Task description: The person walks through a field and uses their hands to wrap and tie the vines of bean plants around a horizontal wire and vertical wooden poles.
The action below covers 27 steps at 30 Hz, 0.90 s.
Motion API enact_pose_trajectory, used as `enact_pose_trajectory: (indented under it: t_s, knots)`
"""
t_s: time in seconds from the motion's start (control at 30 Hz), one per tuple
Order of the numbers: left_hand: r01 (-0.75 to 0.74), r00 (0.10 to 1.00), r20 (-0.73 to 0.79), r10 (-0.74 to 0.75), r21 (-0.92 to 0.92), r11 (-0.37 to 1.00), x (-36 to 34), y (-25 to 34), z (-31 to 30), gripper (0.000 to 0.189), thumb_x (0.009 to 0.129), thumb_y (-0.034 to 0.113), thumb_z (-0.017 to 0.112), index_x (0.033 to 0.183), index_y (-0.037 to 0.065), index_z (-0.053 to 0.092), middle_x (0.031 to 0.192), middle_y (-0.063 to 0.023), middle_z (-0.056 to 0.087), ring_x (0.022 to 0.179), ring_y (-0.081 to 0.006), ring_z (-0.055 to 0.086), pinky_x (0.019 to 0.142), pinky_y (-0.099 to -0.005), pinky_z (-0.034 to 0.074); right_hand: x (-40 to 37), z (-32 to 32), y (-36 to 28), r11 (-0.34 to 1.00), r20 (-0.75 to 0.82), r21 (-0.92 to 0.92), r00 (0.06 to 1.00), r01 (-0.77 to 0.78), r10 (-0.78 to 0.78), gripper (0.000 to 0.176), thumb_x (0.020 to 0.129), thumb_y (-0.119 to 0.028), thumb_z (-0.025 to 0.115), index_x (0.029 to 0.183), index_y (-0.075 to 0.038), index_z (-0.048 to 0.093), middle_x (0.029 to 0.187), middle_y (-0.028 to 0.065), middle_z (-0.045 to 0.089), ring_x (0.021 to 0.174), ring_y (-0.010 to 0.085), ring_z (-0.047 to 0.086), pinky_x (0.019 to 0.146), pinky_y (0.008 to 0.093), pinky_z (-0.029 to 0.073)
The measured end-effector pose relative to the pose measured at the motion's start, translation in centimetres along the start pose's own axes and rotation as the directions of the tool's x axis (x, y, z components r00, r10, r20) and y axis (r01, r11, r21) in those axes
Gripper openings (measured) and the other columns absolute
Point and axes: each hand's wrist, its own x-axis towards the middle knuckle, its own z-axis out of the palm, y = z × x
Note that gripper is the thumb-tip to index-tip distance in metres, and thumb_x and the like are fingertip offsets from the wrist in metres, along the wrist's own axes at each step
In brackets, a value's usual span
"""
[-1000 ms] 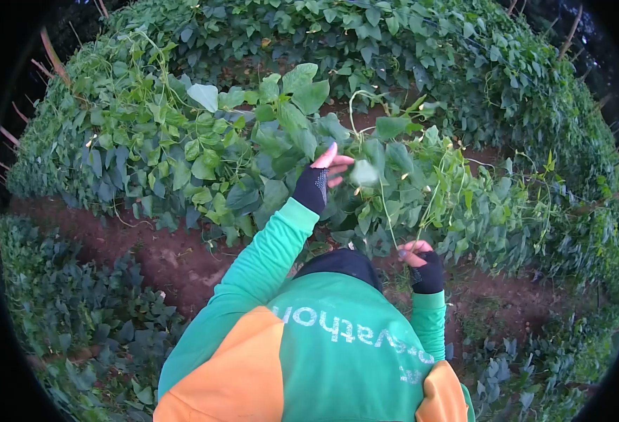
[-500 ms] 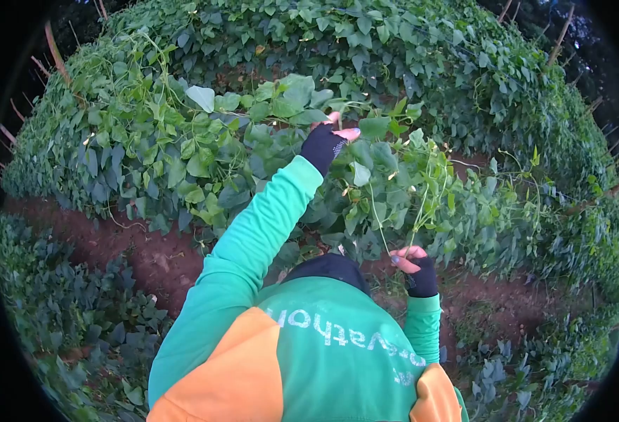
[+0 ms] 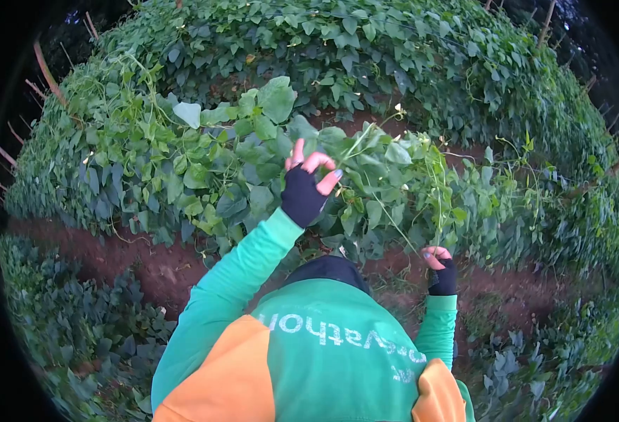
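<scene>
My left hand point(image 3: 305, 184), in a black fingerless glove, is among the leaves at centre. Its thumb and forefinger tips meet at a green vine stem point(image 3: 355, 145), while another finger is raised. Lower right, my right hand point(image 3: 440, 270), gloved the same way, pinches thin vine stems near the edge of the foliage. One long stem point(image 3: 394, 224) slants up and left from it toward the middle of the plants; another point(image 3: 439, 204) rises almost straight up. Broad green leaves point(image 3: 276, 100) stand just above my left hand.
Dense leafy rows point(image 3: 365, 42) curve across the back and both sides. Brown soil point(image 3: 161, 264) runs between the rows, with more low plants point(image 3: 105, 337) at lower left. Wooden stakes point(image 3: 47, 74) stand at the upper left and right.
My left hand has moved left and down, and its thumb and forefinger have come together at a stem. My right hand has shifted right, drawing the slanting stem out longer.
</scene>
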Motion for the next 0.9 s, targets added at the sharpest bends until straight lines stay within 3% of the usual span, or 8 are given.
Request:
enact_pose_trajectory:
  t_s: [0.2, 0.33, 0.47, 0.53, 0.7, 0.77, 0.8, 0.9]
  knots:
    - [-0.053, 0.998, -0.047, 0.038, -0.382, 0.923, -3.2, 0.1, -2.6, 0.013, 0.085, 0.013, 0.062, 0.09, 0.007, 0.052, 0.128, -0.0251, 0.049, 0.134, -0.0312, 0.03, 0.106, -0.0396, 0.025, 0.9, -3.7, -0.1, 0.998, -0.177, 0.011, 0.983, 0.056, -0.054, 0.019, 0.081, -0.01, 0.066, 0.097, -0.002, 0.061, 0.088, 0.0009, 0.061, 0.082, 0.0085, 0.053, 0.077, 0.0226, 0.04]
    - [0.012, 0.997, 0.068, 0.027, -0.519, 0.855, -3.3, 1.1, -3.6, 0.018, 0.086, 0.011, 0.062, 0.095, 0.005, 0.049, 0.097, -0.012, 0.064, 0.094, -0.0196, 0.06, 0.097, -0.0353, 0.037, 1.6, -5.4, -0.3, 0.997, -0.202, -0.055, 0.977, 0.06, -0.07, 0.019, 0.081, -0.01, 0.066, 0.097, -0.002, 0.06, 0.087, -0.0004, 0.06, 0.08, 0.0077, 0.053, 0.075, 0.0222, 0.04]
    - [0.106, 0.992, 0.109, -0.064, -0.442, 0.891, -2.7, 4.6, -5.9, 0.016, 0.084, 0.009, 0.064, 0.094, 0.005, 0.052, 0.086, -0.0065, 0.063, 0.072, -0.0137, 0.059, 0.079, -0.0305, 0.046, 1.5, -5.6, -2.5, 0.984, -0.14, -0.177, 0.988, 0.035, -0.06, 0.022, 0.079, -0.01, 0.067, 0.099, -0.002, 0.06, 0.088, 0.0004, 0.06, 0.081, 0.0085, 0.054, 0.076, 0.0228, 0.042]
    - [-0.047, 0.988, 0.126, 0.086, -0.288, 0.956, -2.1, 6.8, -7.2, 0.015, 0.082, 0.007, 0.066, 0.092, 0.005, 0.057, 0.082, -0.0067, 0.062, 0.07, -0.0153, 0.059, 0.064, -0.0277, 0.046, 0.8, -4.6, -5.7, 0.981, -0.088, -0.184, 0.994, 0.055, -0.072, 0.025, 0.078, -0.009, 0.067, 0.101, -0.002, 0.06, 0.091, 0.0018, 0.06, 0.083, 0.01, 0.055, 0.077, 0.0243, 0.043]
    - [-0.169, 0.944, 0.264, 0.2, -0.136, 0.976, -2.5, 11.2, -8.5, 0.027, 0.077, 0.0, 0.063, 0.103, 0.006, 0.059, 0.085, -0.0091, 0.061, 0.07, -0.0215, 0.058, 0.065, -0.0308, 0.046, -2.0, -0.1, -16.0, 0.863, 0.069, -0.393, 0.946, 0.318, -0.318, 0.038, 0.075, -0.007, 0.068, 0.111, 0.0, 0.058, 0.099, 0.0077, 0.062, 0.09, 0.0178, 0.058, 0.08, 0.0306, 0.045]
    - [-0.191, 0.833, 0.477, 0.279, -0.224, 0.956, -2.8, 12.0, -8.3, 0.041, 0.076, -0.002, 0.059, 0.115, 0.007, 0.053, 0.094, -0.0116, 0.059, 0.079, -0.0239, 0.058, 0.07, -0.033, 0.047, -3.1, 2.2, -21.4, 0.236, 0.506, -0.702, 0.704, 0.672, -0.499, 0.05, 0.071, -0.005, 0.068, 0.118, 0.0, 0.054, 0.107, 0.0121, 0.061, 0.096, 0.0266, 0.059, 0.082, 0.0358, 0.047]
    - [-0.192, 0.834, 0.476, 0.279, -0.225, 0.955, -2.6, 12.2, -8.3, 0.041, 0.076, -0.002, 0.059, 0.115, 0.007, 0.053, 0.094, -0.0116, 0.059, 0.079, -0.0239, 0.058, 0.07, -0.033, 0.047, -3.2, 4.2, -23.2, 0.235, 0.506, -0.702, 0.704, 0.672, -0.499, 0.05, 0.071, -0.005, 0.068, 0.118, 0.0, 0.054, 0.107, 0.0121, 0.061, 0.096, 0.0266, 0.059, 0.082, 0.0358, 0.047]
    - [-0.068, 0.658, 0.661, 0.36, -0.424, 0.903, -1.7, 13.7, -9.0, 0.05, 0.072, -0.006, 0.056, 0.12, 0.008, 0.047, 0.099, -0.0127, 0.054, 0.09, -0.0287, 0.055, 0.079, -0.0371, 0.044, -2.5, 11.5, -25.3, 0.232, 0.815, -0.329, 0.4, 0.915, -0.42, 0.056, 0.068, -0.006, 0.068, 0.121, -0.004, 0.053, 0.107, 0.016, 0.061, 0.094, 0.0328, 0.059, 0.083, 0.0383, 0.048]
